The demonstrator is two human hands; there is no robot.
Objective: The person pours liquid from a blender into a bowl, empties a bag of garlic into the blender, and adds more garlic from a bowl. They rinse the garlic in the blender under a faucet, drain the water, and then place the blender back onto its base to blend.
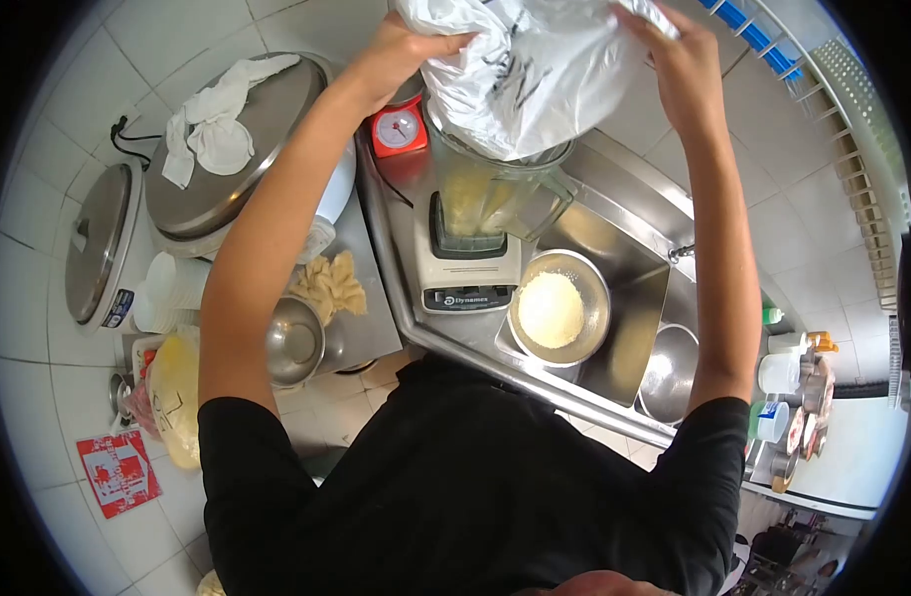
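Observation:
A white plastic bag (540, 84) with dark markings is held up between my two hands, over the open top of a blender. My left hand (404, 58) grips the bag's left side, thumb pressed against the plastic. On the opposite side my right hand (682, 58) pinches the bag's upper edge. Yellowish stuff shows through the clear blender jar (475, 194), which sits on a white blender base (470, 270). The bag hides part of the jar's rim, and what is inside the bag cannot be seen. Pale yellow shredded or crumbly food (552, 310) lies in a metal bowl (598, 283) right of the base.
A steel sink (642, 333) holds another metal bowl (671, 372). Behind my left arm stand a red kitchen scale (398, 129) and a large lidded pot (227, 179) with white cloths on it. Crumpled beige cloth (331, 286) lies beside a steel bowl (294, 341). Jars (779, 373) line the right.

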